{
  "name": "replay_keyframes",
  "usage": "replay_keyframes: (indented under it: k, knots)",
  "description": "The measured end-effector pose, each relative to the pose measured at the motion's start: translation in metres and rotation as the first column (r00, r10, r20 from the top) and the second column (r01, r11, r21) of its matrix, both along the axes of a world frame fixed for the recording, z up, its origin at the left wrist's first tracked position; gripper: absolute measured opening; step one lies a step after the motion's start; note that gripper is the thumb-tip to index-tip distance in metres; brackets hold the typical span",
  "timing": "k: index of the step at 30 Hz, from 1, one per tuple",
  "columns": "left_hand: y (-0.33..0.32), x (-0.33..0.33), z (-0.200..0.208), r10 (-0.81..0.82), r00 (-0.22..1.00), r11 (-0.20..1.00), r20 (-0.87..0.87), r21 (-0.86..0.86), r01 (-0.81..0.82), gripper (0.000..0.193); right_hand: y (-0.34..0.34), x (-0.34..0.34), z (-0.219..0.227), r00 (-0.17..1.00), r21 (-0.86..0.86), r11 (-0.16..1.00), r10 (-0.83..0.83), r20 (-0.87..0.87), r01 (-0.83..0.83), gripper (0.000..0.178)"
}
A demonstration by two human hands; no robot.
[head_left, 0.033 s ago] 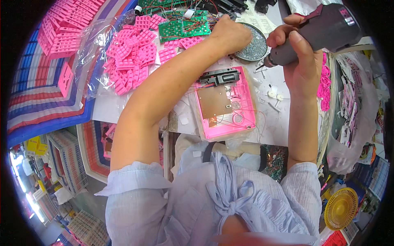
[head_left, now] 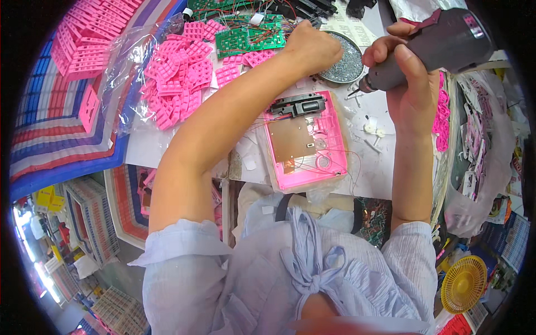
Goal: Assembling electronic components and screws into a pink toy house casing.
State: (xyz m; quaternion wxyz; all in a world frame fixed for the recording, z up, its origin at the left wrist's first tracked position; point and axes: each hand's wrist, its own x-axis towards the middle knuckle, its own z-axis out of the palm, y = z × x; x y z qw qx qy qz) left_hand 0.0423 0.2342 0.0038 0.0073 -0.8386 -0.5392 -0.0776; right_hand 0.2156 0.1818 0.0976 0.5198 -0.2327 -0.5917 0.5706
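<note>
My left hand (head_left: 314, 49) is curled like a fist at the left edge of a round dish of small metal screws (head_left: 347, 58); its fingertips are hidden beneath it. Raised at the right, my right hand (head_left: 410, 70) grips a dark electric screwdriver (head_left: 427, 47). The screwdriver's bit points down and left, over the table just below the dish. Between my arms lies an open pink plastic housing (head_left: 338, 162), with a brown circuit board (head_left: 289, 142) inside. A black plastic mechanism (head_left: 298, 106) sits across its far end, and thin wires trail out.
Pink button pads (head_left: 173, 78) are heaped at the left beside a clear plastic bag (head_left: 124, 72). Green circuit boards (head_left: 251, 38) with wires lie at the back. White plastic bits (head_left: 374, 128) are right of the housing. A blue-rimmed crate (head_left: 72, 176) stands left, with pink parts.
</note>
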Motion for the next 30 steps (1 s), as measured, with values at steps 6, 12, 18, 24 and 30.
replay_keyframes:
  k: [6, 12, 18, 24, 30]
  knots:
    - [-0.119, -0.013, 0.035, -0.142, 0.915, 0.981, 0.378, 0.179, 0.078, 0.012, -0.017, 0.010, -0.009, 0.963, -0.004, 0.987, 0.155, -0.221, -0.160, 0.029]
    - [-0.171, -0.016, 0.019, -0.059, 0.767, 0.994, 0.638, 0.109, -0.014, 0.011, -0.038, -0.008, -0.006, 0.872, 0.139, 0.913, 0.407, -0.272, -0.383, 0.026]
    - [-0.179, -0.017, 0.019, 0.037, 0.672, 0.999, 0.740, -0.007, -0.047, 0.014, -0.041, -0.016, -0.006, 0.850, 0.135, 0.889, 0.458, -0.258, -0.438, 0.026]
    - [-0.173, -0.014, 0.012, 0.041, 0.764, 0.971, 0.644, 0.154, -0.182, 0.022, -0.037, -0.027, -0.017, 0.805, 0.136, 0.908, 0.415, -0.423, -0.397, 0.024]
    - [-0.164, -0.020, -0.003, 0.183, 0.892, 0.966, 0.414, 0.092, -0.241, 0.033, -0.008, -0.036, -0.038, 0.966, 0.102, 0.977, 0.202, -0.161, -0.188, 0.015]
